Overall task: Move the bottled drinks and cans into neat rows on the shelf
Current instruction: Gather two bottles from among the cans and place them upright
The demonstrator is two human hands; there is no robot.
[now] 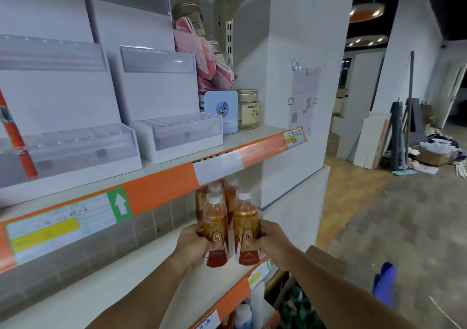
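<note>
Head view: 2 orange drink bottles w/ white caps are held upright side by side, over the front part of the middle shelf. Left hand grips the left bottle round its lower half, fingers curled on the label; right hand grips the right bottle the same way, fingertips on the label front. The 2 bottles sit just beside each other, nearly touching; can't tell if their bases rest on the shelf or hang just above it. Behind them, further back on the same shelf, more bottles of the same drink stand in a row toward the back wall, partly hidden by the front 2 and by the orange price strip of the shelf above. That upper shelf carries 2 white display stands w/ clear plastic trays, a light-blue tin and a clear jar w/ gold lid near its right end, pink packets stacked behind. A green tag w/ white up arrow sits on the strip. Below, the bottom shelf shows a white-capped bottle, partly cut off. Right of the shelving stands a white pillar w/ papers stuck on it.
</note>
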